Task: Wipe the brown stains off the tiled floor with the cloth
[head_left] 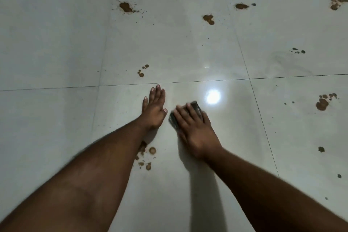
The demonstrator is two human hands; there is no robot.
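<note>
The right hand (195, 128) lies flat on the cloth (194, 106), fingers straight and spread, pressing it to the floor (56, 43); judging by the pose, the broad palm loads the whole pad so it scrubs rather than skids. The cloth is dark and folded small, showing only past the fingertips and at the thumb side. The left hand (153, 108) rests just beside it, palm down, fingers straight and together, touching the tile; it seems to prop the person's weight while they lean forward.

The tile under the right hand looks clean. Stains (145, 156) sit just behind the left hand, partly under its forearm. More stains lie ahead of the left fingers (142, 70), far ahead (125, 7), and well off to the right (323, 102), so much of the job remains.
</note>
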